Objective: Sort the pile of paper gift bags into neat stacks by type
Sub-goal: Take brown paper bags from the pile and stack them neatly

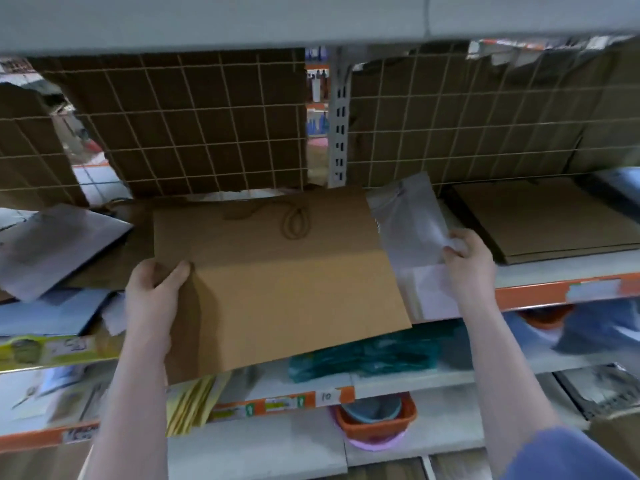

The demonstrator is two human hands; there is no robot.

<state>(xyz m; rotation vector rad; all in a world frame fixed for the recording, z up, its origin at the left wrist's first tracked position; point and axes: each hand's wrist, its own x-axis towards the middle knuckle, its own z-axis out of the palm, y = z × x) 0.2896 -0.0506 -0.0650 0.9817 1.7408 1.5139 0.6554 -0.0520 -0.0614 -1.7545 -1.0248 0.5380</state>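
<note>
Brown bag, one per hand.

Centre frame, a plain brown kraft bag with brown cord handles; at its right a clear, whitish plastic sleeve. Grey bags at left. Orange shelf edge at right; teal packets lower centre.

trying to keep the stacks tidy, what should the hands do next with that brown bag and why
Probably carry the brown paper bag, held by the left hand, right onto the brown stack. It looks the same type. The right hand pinches a clear plastic sleeve lying between them, so it should likely lift that clear first.
</note>
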